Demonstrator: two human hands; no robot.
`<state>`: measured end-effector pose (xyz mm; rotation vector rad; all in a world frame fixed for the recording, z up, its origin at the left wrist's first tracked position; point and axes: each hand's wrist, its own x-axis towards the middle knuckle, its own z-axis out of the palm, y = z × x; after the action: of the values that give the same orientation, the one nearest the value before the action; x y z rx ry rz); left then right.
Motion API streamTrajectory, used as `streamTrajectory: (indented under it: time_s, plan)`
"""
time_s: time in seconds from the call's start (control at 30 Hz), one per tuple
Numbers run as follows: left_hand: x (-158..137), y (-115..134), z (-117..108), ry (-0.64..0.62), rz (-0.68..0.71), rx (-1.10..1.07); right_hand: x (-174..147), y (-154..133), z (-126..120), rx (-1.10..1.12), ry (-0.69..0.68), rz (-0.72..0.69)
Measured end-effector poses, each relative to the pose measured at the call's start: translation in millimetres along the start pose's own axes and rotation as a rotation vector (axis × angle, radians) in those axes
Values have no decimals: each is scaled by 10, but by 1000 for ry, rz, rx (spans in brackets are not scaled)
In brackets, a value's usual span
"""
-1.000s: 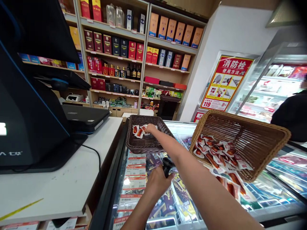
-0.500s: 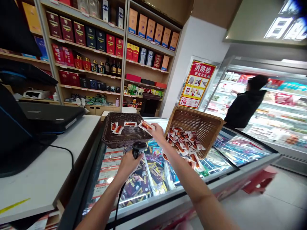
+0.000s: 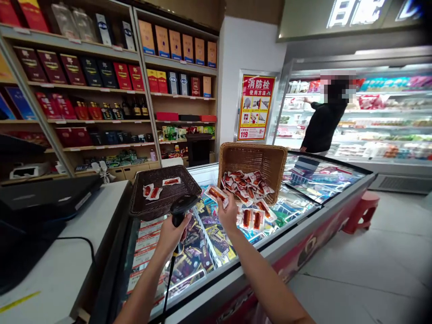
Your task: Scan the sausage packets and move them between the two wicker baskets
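My left hand (image 3: 171, 235) grips a black barcode scanner (image 3: 182, 206) whose cord runs down along my forearm. Its head points toward a small red-and-white snack packet (image 3: 215, 194) pinched in my right hand (image 3: 229, 214) above the glass freezer lid (image 3: 270, 225). Left of the scanner, a dark brown wicker basket (image 3: 185, 180) holds three similar packets (image 3: 153, 192). To the right, a tan wicker basket (image 3: 270, 162) lies tipped toward me, with several packets (image 3: 246, 186) spilling from it onto the glass.
A white checkout counter (image 3: 67, 265) with a black register base and cable is on the left. Shelves of boxed goods (image 3: 111, 76) line the back wall. A person in black (image 3: 324, 121) stands at the open chiller (image 3: 388, 117). A red stool (image 3: 361, 209) sits on the floor.
My right hand left the dark basket, moved to the tan one and now holds a packet up before the scanner. The view has swung right, bringing the person in black fully into sight.
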<state>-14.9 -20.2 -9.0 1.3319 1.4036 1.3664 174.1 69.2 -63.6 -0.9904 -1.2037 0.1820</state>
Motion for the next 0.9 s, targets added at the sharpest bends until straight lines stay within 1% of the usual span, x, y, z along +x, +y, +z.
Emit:
streamTrajectory:
  time_s: [0.1, 0.23, 0.5, 0.9]
  plan:
    - [-29, 30, 29, -29, 11, -19, 24, 0, -13, 8, 24, 7]
    - [-37, 40, 40, -56, 40, 12, 39, 6, -36, 8, 44, 32]
    - [-17, 24, 51, -65, 35, 43, 40, -15, -72, -26, 16, 6]
    - [-69, 99, 73, -86, 3, 32, 31, -33, -89, -25, 3, -21]
